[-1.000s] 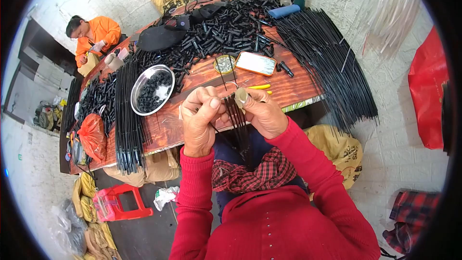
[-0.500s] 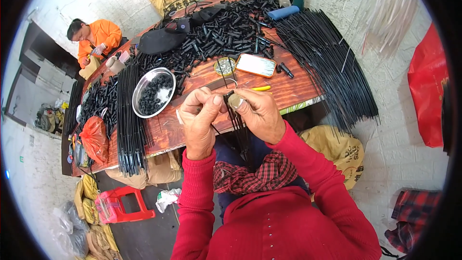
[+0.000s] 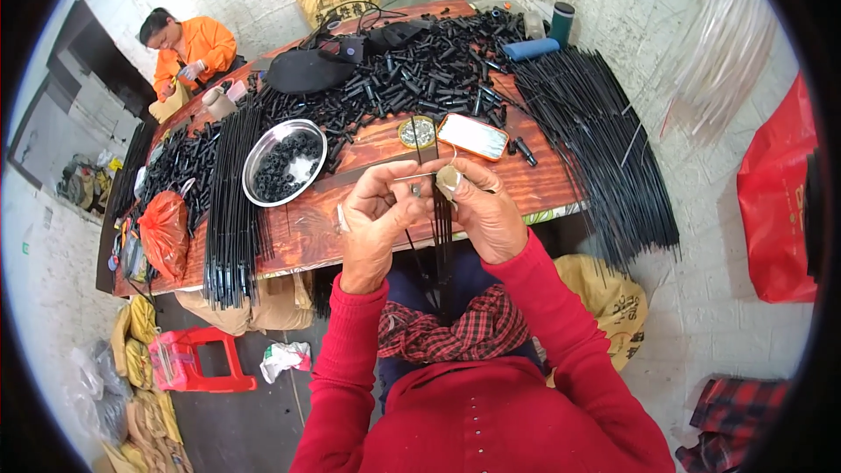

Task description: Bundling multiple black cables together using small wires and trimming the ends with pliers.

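Observation:
My left hand [image 3: 378, 210] has its fingers curled, and a thin, pale, needle-like piece [image 3: 415, 177] lies at its index fingertip, pointing at the right hand. My right hand [image 3: 488, 206] is closed on several thin black rods [image 3: 443, 232] that stand nearly upright over my lap. A tan round patch [image 3: 449, 179] covers its thumb tip. The rods' upper ends rise above the fingers, and their lower ends reach a red checked cloth [image 3: 464, 328] on my lap. Where the needle-like piece meets the rods is partly hidden by the right fingers.
On the wooden table [image 3: 307, 241] are a metal bowl [image 3: 251, 177] of small black parts, a round tin [image 3: 417, 132], a white-topped tray [image 3: 473, 135], a heap of black tubes [image 3: 412, 79] and rod bundles [image 3: 604, 149]. A person in orange [image 3: 197, 48] works at the far left.
The view has shifted a little. My left fingers have parted somewhat from the rod tops, and the needle-like piece now shows between the hands. The right hand keeps its hold on the rods.

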Motion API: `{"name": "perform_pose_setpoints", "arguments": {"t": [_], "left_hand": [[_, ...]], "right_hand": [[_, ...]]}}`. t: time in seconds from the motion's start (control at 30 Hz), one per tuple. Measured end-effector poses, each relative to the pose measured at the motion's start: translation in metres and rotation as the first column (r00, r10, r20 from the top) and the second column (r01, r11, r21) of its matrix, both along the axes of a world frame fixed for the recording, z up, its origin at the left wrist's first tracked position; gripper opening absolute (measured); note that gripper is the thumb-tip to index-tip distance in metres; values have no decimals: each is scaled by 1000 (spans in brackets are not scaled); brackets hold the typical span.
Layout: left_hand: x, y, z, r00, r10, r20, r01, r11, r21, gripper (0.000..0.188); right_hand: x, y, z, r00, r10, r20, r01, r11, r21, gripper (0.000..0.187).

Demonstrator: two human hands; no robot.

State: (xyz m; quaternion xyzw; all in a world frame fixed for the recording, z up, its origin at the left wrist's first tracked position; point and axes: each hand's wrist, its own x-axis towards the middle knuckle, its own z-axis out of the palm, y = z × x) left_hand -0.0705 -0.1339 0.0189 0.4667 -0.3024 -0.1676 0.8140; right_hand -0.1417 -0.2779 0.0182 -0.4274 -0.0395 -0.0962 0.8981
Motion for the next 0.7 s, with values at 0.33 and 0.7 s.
{"name": "perform_pose_setpoints", "arguments": {"t": [0.33,0.7], "left_hand": [[13,22,-4,995,-80,61,83,996,-42,50],[15,30,-2,995,-55,79,44,989,138,40]], "right_hand": [[-4,0,1,999,-5,42,5,1000,13,30],[-6,10,-1,991,69,114,-76,996,53,40]]}}
